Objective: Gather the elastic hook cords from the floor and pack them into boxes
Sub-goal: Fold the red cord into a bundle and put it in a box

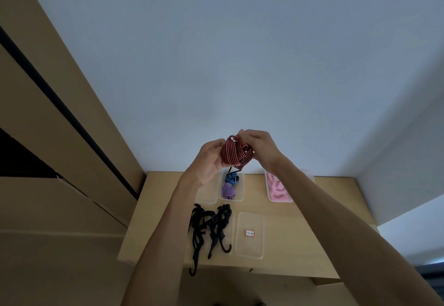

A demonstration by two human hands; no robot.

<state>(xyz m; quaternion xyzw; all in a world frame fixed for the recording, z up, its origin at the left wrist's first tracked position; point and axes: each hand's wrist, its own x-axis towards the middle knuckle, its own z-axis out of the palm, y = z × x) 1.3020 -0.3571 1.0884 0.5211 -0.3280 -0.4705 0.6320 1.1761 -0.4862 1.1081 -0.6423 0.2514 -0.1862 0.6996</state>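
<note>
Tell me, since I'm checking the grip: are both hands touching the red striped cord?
Touching. The head view shows the left hand cupping the coiled red striped cord from one side while the right hand pinches its top.

Pale, unmarked wall (240, 53) ahead under dim, even light. Tan wooden cabinet (60, 137) at left. Light wooden tabletop (300, 233) abuts the wall.

Both forearms are bare, with no sleeves, gloves or jewellery visible.
</note>
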